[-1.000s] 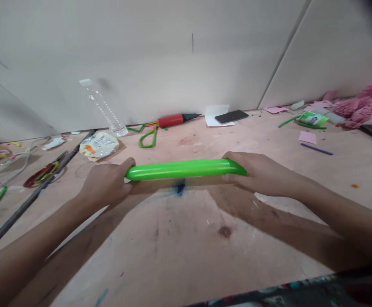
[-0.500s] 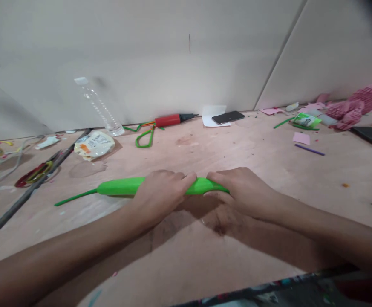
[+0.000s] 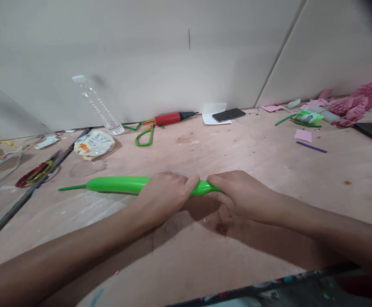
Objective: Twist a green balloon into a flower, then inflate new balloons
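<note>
A long green balloon, partly inflated, lies crosswise just above the table, its thin limp tail pointing left. My left hand is wrapped over its middle. My right hand pinches the narrowed right end, where the balloon tapers to a thin neck under my thumb and fingers. The fingertips beneath the balloon are mostly hidden. A short swollen stretch of green shows between the two hands.
By the back wall are a clear plastic bottle, a red hand pump and a phone. A crumpled wrapper and red-yellow scissors lie left. Pink crepe paper and a purple strip lie right.
The swollen part of the balloon reaches further left and its limp tail is shorter. Between my hands the balloon narrows more toward the right hand. Both hands stay nearly in place.
</note>
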The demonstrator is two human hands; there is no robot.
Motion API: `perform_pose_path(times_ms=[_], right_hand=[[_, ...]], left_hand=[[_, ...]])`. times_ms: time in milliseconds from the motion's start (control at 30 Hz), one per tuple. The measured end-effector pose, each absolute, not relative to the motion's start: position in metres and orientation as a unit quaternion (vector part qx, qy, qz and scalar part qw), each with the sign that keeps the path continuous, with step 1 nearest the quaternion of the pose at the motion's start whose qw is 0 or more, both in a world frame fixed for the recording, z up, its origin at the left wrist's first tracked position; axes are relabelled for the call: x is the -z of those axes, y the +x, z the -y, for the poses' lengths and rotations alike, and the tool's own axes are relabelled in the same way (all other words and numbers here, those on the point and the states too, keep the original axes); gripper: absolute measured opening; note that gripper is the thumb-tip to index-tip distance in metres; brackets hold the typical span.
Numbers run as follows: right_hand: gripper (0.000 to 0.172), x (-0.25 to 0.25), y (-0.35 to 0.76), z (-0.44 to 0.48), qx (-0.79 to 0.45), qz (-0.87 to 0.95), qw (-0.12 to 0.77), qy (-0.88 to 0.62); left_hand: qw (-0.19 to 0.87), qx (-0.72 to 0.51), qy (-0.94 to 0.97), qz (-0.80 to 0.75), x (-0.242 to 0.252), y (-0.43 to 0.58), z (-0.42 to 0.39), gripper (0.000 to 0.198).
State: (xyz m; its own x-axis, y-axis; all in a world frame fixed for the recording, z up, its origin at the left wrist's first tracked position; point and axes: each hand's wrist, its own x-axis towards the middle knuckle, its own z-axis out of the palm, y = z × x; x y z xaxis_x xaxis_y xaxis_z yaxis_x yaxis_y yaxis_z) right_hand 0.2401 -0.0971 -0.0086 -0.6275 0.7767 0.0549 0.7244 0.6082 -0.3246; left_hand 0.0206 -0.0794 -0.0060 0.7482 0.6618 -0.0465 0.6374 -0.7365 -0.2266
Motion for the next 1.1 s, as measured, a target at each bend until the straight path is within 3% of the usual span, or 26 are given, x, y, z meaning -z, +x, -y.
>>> perform_pose_path(times_ms=[233,433,600,700,800,867,967,1000,1100], right_hand=[[0.015,0.006,0.239,0.099,-0.143,0.890,0.087,-0.425],[0.038,-0.012,0.261,0.088,-0.110,0.895,0.090,-0.422],[0.024,-0.017,0.260,0.092,-0.154,0.898,0.086,-0.402],[0.018,-0.010,0.251,0.100,-0.046,0.890,0.098,-0.443],[0.016,-0.005,0.246,0.103,0.010,0.857,0.113,-0.502],[0.024,-0.001,0.246,0.103,-0.060,0.833,0.136,-0.532],[0.059,0.004,0.246,0.099,-0.245,0.781,0.192,-0.541],[0.064,0.006,0.246,0.098,-0.301,0.758,0.213,-0.539],[0.058,0.010,0.244,0.093,-0.419,0.683,0.280,-0.529]], left_hand=[[0.052,-0.082,-0.927,0.362,0.000,0.019,0.083,0.015],[-0.083,-0.036,-0.884,0.459,-0.018,0.008,0.091,0.041],[-0.254,-0.054,-0.827,0.498,-0.031,0.006,0.091,0.050],[-0.375,-0.014,-0.777,0.505,-0.025,0.013,0.091,0.047],[-0.426,0.086,-0.745,0.507,-0.012,0.022,0.090,0.045],[-0.448,0.128,-0.730,0.499,-0.003,0.027,0.090,0.040],[-0.465,0.179,-0.740,0.452,0.005,0.036,0.094,0.019],[-0.458,0.205,-0.747,0.435,0.006,0.040,0.096,0.015],[-0.447,0.274,-0.748,0.407,0.009,0.048,0.096,0.035]])
